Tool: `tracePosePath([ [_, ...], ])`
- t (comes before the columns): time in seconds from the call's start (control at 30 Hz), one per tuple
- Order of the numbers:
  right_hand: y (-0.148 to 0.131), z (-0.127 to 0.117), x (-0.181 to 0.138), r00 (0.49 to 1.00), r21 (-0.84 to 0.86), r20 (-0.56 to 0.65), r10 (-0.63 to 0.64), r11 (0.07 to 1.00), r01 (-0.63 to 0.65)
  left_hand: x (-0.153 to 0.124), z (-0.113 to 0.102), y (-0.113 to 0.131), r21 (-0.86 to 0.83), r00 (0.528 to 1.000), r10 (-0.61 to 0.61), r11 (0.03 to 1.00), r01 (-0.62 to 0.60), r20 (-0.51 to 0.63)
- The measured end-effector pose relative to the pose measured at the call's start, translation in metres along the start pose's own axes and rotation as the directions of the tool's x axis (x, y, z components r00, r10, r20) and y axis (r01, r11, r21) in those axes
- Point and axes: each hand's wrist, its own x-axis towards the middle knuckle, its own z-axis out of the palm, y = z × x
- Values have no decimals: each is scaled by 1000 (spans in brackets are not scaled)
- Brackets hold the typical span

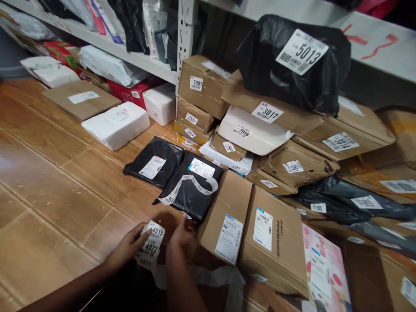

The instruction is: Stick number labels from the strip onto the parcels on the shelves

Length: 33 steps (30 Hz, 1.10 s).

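Observation:
My left hand (134,243) grips a strip of white number labels (151,245), with 4015 and 4022 readable on it. Close by, my right hand (182,234) pinches what looks like a small white label (186,215) at the lower edge of a black plastic parcel (195,203). A curled paper strip (182,182) lies across that parcel, its 4028-like end at the lower left. Above the strip, the parcel carries a shipping label (202,167). Another black parcel (154,162) lies flat to its left.
Cardboard boxes (229,208) stand right of my hands, beside a pink printed box (326,266). Numbered parcels are stacked behind, topped by a black bag (292,65) marked 5013. White packages (116,123) rest on the wooden floor (58,190) at left, below metal shelving (186,32).

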Motion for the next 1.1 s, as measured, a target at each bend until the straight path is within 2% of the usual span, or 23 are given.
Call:
tracePosePath([
  [0.07, -6, -8, 1, 986, 9, 155, -64, 998, 64, 1, 0, 2, -74, 1000, -2, 997, 2, 0],
  [0.13, -15, -18, 3, 963, 61, 244, -115, 993, 103, 3, 1, 4, -104, 999, 18, 994, -21, -29],
  [0.2, -25, -28, 3, 965, 80, 258, -51, 996, 31, 4, 2, 8, -80, 996, 55, 995, -60, -64],
  [0.23, -32, -33, 1, 955, 96, 297, 1, 995, -30, 5, 3, 10, -61, 995, 73, 995, -77, -75],
  [0.27, -38, -38, -2, 923, 126, 384, 24, 989, -78, 5, 4, 12, -49, 994, 81, 995, -85, -78],
  [0.3, -45, -43, -5, 860, 169, 511, 4, 980, -105, 6, 5, 13, -50, 994, 76, 996, -80, -75],
  [0.33, -52, -47, -9, 771, 211, 635, -51, 971, -110, 6, 6, 14, -63, 996, 61, 996, -66, -69],
  [0.4, -65, -55, -14, 603, 253, 782, -157, 964, -77, 7, 9, 16, -112, 998, 19, 993, -25, -58],
  [0.47, -75, -59, -14, 532, 232, 828, -179, 972, -34, 7, 12, 18, -172, 998, -26, 985, 16, -59],
  [0.53, -79, -58, -10, 513, 205, 843, -163, 978, -25, 6, 15, 22, -230, 997, -33, 973, 18, -63],
  [0.7, -75, -52, 5, 540, 161, 837, -83, 982, -98, 2, 17, 32, -261, 995, -41, 965, 14, -96],
  [0.9, -73, -54, 10, 454, 160, 888, -76, 976, -148, 1, 19, 32, -248, 983, -64, 968, 20, -173],
  [1.0, -74, -56, 9, 457, 166, 885, -91, 978, -127, 7, 19, 28, -227, 987, -16, 974, -22, -162],
  [1.1, -74, -60, 7, 435, 198, 884, -174, 980, -10, 14, 12, 29, -128, 991, 77, 988, -91, -111],
])
